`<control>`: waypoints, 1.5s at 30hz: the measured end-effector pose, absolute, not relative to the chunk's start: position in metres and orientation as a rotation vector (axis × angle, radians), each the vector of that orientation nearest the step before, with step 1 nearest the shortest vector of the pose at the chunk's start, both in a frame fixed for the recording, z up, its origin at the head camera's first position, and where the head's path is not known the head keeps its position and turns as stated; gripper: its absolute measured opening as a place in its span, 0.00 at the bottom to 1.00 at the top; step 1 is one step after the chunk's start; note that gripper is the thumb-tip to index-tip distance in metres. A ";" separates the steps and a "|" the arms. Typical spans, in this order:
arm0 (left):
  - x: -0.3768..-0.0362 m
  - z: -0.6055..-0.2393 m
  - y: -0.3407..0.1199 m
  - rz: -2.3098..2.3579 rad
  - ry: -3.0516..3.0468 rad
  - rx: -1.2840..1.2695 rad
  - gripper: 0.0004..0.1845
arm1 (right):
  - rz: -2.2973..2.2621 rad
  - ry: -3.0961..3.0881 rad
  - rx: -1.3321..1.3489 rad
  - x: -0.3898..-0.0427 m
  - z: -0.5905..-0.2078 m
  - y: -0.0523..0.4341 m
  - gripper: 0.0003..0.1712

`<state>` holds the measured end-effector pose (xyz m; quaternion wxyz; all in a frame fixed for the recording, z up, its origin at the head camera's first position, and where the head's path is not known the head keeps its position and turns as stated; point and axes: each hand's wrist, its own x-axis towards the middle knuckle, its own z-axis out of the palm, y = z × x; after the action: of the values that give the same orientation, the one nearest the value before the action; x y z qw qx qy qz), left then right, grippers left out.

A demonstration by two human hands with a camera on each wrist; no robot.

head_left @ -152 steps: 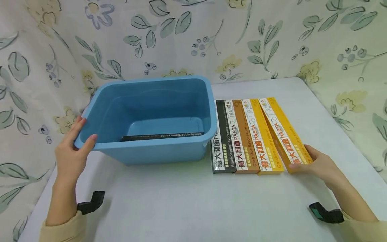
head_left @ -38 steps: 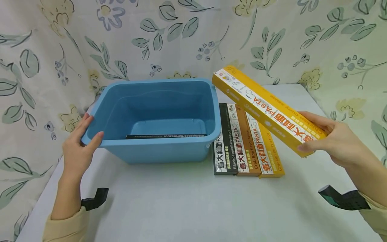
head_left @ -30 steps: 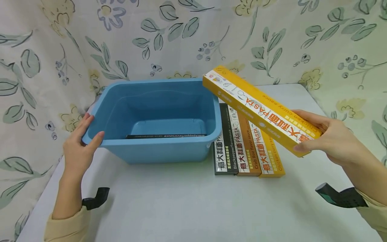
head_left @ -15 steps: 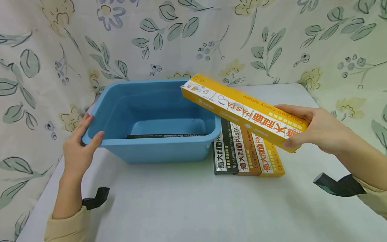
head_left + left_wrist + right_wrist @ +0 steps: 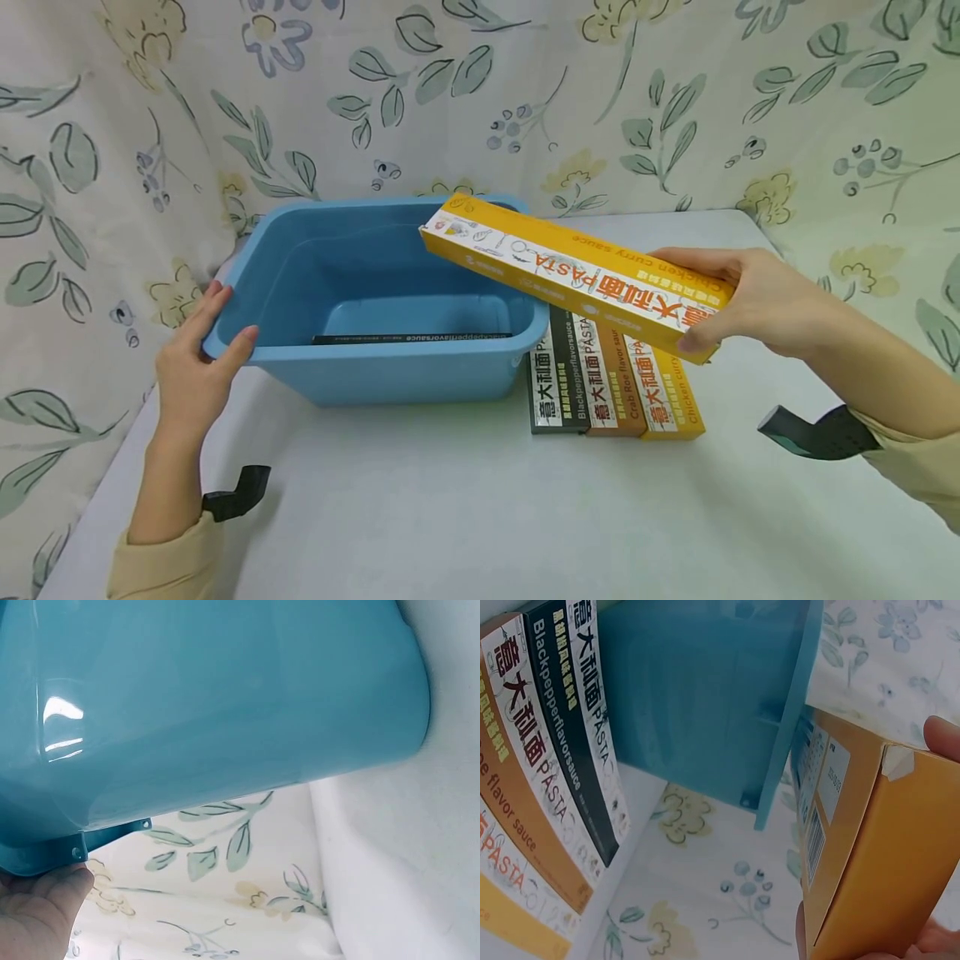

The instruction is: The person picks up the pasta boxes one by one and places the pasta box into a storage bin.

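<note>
A yellow box of chicken curry pasta (image 5: 570, 271) is tilted in the air, its far end over the blue plastic bin (image 5: 397, 373). My right hand (image 5: 750, 300) grips the near end between thumb and fingers. The right wrist view shows the end flap of this pasta box (image 5: 870, 847) up close. At the left corner my left hand (image 5: 193, 354) holds the bin's rim; in the left wrist view, the fingers (image 5: 52, 900) are at the rim's underside. Inside the bin, a black-pepper-flavour pasta box (image 5: 412, 339) stands on edge along the near wall, mostly hidden.
Right of the bin, a black pasta box (image 5: 573, 392), a brown crab roe one (image 5: 615, 396) and a yellow one (image 5: 678, 400) lie side by side on the white table (image 5: 465, 508). A floral cloth (image 5: 450, 92) hangs behind.
My right hand has picked up the yellow pasta box from the end of the row and carried it left, up to above the bin. My left hand stays on the rim.
</note>
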<state>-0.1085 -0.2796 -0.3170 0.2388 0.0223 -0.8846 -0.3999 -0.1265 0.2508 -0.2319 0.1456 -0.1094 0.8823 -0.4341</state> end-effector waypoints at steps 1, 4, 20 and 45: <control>-0.108 -0.317 -0.280 -1.095 -2.422 0.060 0.30 | -1.254 2.533 -0.320 -0.128 -0.231 0.249 0.54; -0.108 -0.317 -0.280 -1.095 -2.420 0.056 0.30 | -1.251 2.524 -0.347 -0.133 -0.230 0.246 0.54; -0.108 -0.314 -0.279 -1.096 -2.421 0.049 0.30 | -1.126 2.452 -0.641 -0.166 -0.203 0.232 0.51; -0.107 -0.316 -0.280 -1.119 -2.420 0.049 0.31 | -0.898 2.377 -0.588 -0.206 -0.177 0.168 0.51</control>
<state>-0.1073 -0.2798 -0.3160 0.2353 0.0179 -0.8820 -0.4079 -0.2061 0.1679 -0.1773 0.2637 -0.2176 0.8791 -0.3322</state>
